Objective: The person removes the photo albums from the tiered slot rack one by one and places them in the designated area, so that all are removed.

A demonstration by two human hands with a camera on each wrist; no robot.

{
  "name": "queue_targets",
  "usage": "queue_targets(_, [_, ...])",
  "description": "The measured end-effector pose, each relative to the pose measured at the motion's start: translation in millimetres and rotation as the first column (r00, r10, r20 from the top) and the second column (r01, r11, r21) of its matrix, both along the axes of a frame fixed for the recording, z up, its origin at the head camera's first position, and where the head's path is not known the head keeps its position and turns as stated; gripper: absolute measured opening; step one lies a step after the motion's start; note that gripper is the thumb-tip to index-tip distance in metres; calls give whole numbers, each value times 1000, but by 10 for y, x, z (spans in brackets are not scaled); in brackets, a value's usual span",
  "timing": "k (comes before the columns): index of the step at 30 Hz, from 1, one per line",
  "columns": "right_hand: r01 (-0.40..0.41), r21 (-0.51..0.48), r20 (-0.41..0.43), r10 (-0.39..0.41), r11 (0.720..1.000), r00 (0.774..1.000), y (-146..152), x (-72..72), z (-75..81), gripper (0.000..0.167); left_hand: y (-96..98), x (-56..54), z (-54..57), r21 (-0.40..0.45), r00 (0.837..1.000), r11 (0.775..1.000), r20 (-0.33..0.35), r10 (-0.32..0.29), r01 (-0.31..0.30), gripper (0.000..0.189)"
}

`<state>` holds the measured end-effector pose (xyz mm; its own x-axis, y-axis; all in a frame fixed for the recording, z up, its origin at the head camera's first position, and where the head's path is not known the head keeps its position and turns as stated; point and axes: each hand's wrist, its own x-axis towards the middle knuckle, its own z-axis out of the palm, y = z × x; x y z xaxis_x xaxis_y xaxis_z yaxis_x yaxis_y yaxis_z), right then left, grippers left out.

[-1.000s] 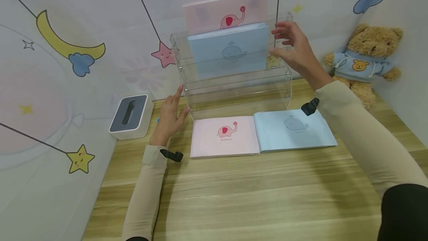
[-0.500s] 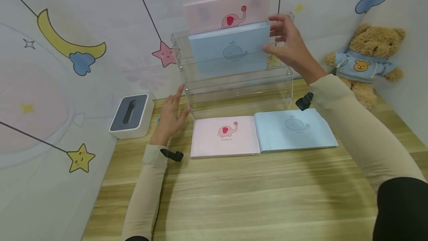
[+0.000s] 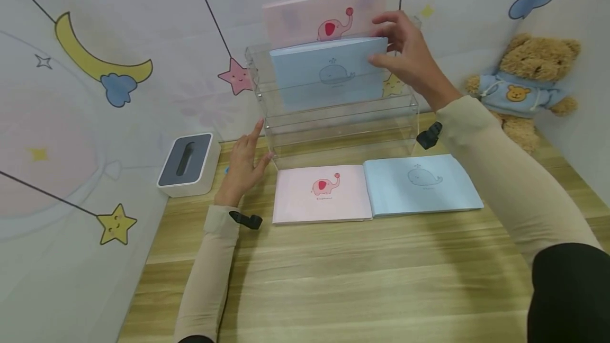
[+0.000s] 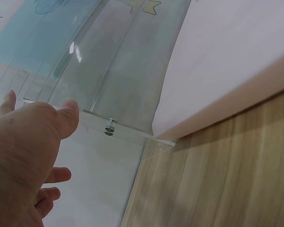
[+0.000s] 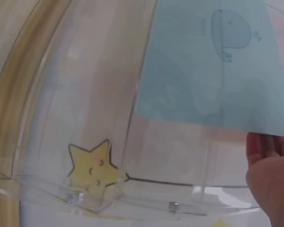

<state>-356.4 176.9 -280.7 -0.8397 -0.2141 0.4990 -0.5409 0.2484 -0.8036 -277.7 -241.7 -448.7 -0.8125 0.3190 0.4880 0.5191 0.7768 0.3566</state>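
Note:
A clear acrylic rack (image 3: 340,134) stands against the wall. In its upper tiers are a light-blue booklet (image 3: 305,81) with a whale drawing and, behind it, a pink booklet (image 3: 290,23) with an elephant. My right hand (image 3: 412,60) pinches the blue booklet's upper right corner, thumb in front and fingers behind. The right wrist view shows the fingers (image 5: 267,146) partly hidden behind its edge. My left hand (image 3: 243,168) rests at the rack's lower left side, index finger extended along it and thumb at the front edge (image 4: 68,116).
Flat on the wooden table (image 3: 357,279), before the rack, lie a pink elephant booklet (image 3: 295,197) and a blue whale booklet (image 3: 395,192) side by side. A white box with a grey slotted top (image 3: 190,165) is at the left. A teddy bear (image 3: 524,83) sits at the right.
My right hand has moved left from beside the rack onto the blue booklet's corner and taken hold of it. The booklet's top edge now bows forward slightly. My left hand stays put.

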Motion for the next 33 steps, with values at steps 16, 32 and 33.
queue_targets(16, [-24,118,-10,25,993,1000,-138,-102,74,37,1,0,10,-12,999,1000,35,17,-16,84])
queue_targets(32, [10,113,29,-13,994,999,-170,-171,-25,32,13,0,10,-18,997,999,66,36,-35,84])
queue_targets(33, [6,105,30,-9,994,1000,-171,-175,-31,33,13,3,9,-17,997,999,65,36,-35,84])
